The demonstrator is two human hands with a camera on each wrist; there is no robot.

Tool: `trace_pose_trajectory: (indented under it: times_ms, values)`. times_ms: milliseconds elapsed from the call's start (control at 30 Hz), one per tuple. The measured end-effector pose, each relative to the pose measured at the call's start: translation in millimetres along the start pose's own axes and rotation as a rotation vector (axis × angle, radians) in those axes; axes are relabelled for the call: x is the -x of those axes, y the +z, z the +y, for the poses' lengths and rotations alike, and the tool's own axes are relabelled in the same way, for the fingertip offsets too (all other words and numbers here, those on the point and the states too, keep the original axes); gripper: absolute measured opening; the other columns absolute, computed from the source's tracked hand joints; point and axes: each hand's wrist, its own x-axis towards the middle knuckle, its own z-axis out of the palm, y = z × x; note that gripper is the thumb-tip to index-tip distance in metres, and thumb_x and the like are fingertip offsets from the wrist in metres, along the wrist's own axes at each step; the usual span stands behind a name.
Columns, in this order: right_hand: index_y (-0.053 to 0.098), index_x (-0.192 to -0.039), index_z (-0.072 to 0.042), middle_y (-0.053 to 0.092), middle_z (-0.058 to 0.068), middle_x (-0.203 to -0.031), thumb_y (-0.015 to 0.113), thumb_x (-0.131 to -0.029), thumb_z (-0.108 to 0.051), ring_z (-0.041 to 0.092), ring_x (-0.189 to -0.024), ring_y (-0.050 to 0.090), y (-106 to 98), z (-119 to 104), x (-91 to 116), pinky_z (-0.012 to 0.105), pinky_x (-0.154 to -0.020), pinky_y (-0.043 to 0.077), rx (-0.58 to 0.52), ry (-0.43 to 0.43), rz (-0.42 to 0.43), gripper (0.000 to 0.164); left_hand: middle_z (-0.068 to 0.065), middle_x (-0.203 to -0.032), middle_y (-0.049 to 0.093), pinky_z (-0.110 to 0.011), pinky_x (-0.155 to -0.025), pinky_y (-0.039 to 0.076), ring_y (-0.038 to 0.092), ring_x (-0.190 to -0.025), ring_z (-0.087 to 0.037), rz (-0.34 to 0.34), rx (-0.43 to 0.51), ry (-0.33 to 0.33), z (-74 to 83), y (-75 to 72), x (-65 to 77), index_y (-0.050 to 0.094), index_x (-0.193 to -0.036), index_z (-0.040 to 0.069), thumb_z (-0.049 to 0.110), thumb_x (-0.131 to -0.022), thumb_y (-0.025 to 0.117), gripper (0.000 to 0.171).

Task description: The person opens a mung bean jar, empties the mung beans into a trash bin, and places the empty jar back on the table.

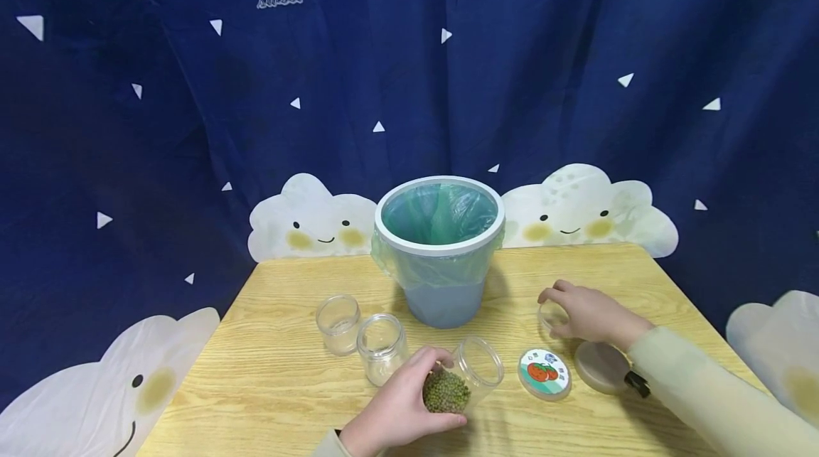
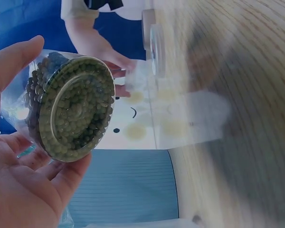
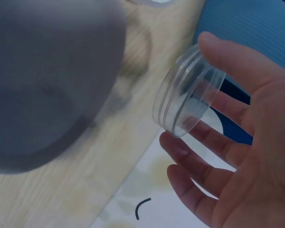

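My left hand (image 1: pixel 406 404) grips a clear jar (image 1: pixel 481 377) low over the front of the table. Green beans, like mung beans (image 1: pixel 446 391), lie gathered at its base. The jar leans over, mouth toward the upper right in the head view; the left wrist view shows its round base (image 2: pixel 78 111) with beans behind it. Over on the right, my right hand (image 1: pixel 591 311) pinches a shallow clear container (image 3: pixel 187 92) with ridged sides between thumb and fingers. Beneath that wrist lies a greyish-brown round lid (image 1: pixel 600 366). Left of it is a round lid with a tomato picture (image 1: pixel 544 374).
A blue-grey bin (image 1: pixel 444 300) with a green liner bag stands at the table's back middle. Two clear jars, a shorter one (image 1: pixel 338 325) and a taller one (image 1: pixel 382 349), stand left of centre on the wooden table (image 1: pixel 269 372). Behind hangs a dark blue curtain (image 1: pixel 384 73).
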Motion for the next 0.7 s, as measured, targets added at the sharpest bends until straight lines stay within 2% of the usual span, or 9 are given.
trace_pose_trajectory:
  times_ms: [267,467,700]
  values:
    - [0.065,-0.119,-0.011,0.061,0.007,-0.105,0.09,-0.077,-0.029,0.014,-0.075,0.06,7.7,-0.2,-0.9,0.039,-0.067,0.056,-0.02,-0.009,-0.087,0.052,0.012,-0.115,0.059,-0.023,-0.091,0.053,0.056,-0.102,0.0,0.0,-0.011,0.012,-0.6,0.7,0.1,0.054,-0.129,0.022,0.04,-0.076,0.091,0.067]
    - [0.064,-0.12,-0.013,0.059,0.004,-0.103,0.09,-0.078,-0.033,0.013,-0.074,0.055,12.6,1.6,-2.6,0.036,-0.066,0.052,-0.009,0.031,-0.144,0.053,0.012,-0.116,0.058,-0.023,-0.092,0.053,0.056,-0.103,0.0,-0.015,-0.001,0.009,-0.1,0.9,0.2,0.053,-0.13,0.024,0.039,-0.077,0.091,0.067]
    - [0.064,-0.116,-0.014,0.056,0.003,-0.099,0.091,-0.076,-0.032,0.014,-0.074,0.052,16.9,6.9,-3.4,0.037,-0.066,0.051,-0.006,0.056,-0.17,0.052,0.013,-0.116,0.058,-0.023,-0.092,0.053,0.056,-0.103,0.0,-0.019,0.004,0.006,0.5,1.2,-0.1,0.052,-0.129,0.027,0.037,-0.076,0.091,0.067]
